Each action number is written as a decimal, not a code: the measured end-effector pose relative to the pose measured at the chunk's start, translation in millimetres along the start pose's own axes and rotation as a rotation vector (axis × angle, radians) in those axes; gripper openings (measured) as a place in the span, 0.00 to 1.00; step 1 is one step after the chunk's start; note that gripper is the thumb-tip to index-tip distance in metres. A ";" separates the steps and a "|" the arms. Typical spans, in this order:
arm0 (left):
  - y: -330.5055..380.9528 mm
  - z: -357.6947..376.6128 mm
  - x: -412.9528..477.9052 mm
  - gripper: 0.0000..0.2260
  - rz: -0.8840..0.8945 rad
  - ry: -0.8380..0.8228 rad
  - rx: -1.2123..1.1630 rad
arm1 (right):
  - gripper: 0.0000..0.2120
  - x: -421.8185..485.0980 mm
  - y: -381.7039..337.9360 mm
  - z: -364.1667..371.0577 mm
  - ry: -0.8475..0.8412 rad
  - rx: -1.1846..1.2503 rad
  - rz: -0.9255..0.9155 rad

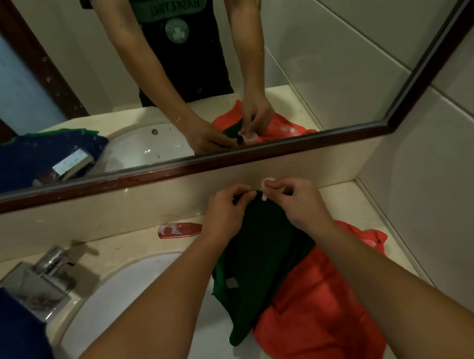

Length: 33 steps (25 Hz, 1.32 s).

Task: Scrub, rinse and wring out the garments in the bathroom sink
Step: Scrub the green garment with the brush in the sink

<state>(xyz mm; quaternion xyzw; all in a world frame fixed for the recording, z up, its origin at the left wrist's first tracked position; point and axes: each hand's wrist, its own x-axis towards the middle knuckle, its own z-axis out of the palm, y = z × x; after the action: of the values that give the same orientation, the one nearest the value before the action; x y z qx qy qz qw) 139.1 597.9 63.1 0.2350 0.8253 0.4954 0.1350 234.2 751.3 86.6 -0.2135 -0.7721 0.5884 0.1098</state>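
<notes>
1. The mirror (333, 52) spans the far wall and reflects the person's arms and the garments
2. The pale tabletop (349, 205) runs beneath it
3. The white sink (120, 302) sits near left in the tabletop
4. The orange garment (311, 312) lies crumpled on the tabletop right of the sink
5. The blue garment (11, 349) lies at the near left edge
6. The green garment (264, 252) lies on the orange one, its near end over the sink's rim
7. The faucet (36, 285) stands left of the sink
8. The left hand (227, 209) pinches the green garment's far edge
9. The right hand (299, 202), just beside it, pinches a small pale piece (266, 180) at that same edge
10. A red tube (179, 230) lies left of the hands
</notes>
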 end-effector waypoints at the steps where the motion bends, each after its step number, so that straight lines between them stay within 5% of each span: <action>1: -1.5 -0.4 0.2 0.05 0.002 -0.003 -0.003 | 0.10 2.4 -0.6 -0.8 -0.027 -0.007 0.016; 10: -4.3 9.7 -2.4 0.04 0.027 -0.002 -0.020 | 0.01 10.7 10.7 0.9 -0.058 -0.026 0.047; 19: -2.3 9.3 -5.4 0.05 0.056 0.035 -0.017 | 0.10 9.4 4.4 -3.7 -0.016 -0.098 -0.013; 27: -9.1 10.1 -3.3 0.03 0.050 -0.041 -0.050 | 0.04 8.5 8.0 -4.0 -0.059 -0.220 -0.002; 33: -6.0 -8.3 -36.8 0.03 0.051 -0.060 0.056 | 0.23 -39.2 -10.0 -15.7 -0.043 -0.352 -0.085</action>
<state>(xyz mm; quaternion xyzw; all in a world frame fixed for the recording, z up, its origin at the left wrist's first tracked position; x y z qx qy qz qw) 165.1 570.0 61.4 0.2743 0.8281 0.4683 0.1407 273.5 744.6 103.8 -0.1838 -0.8737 0.4433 0.0791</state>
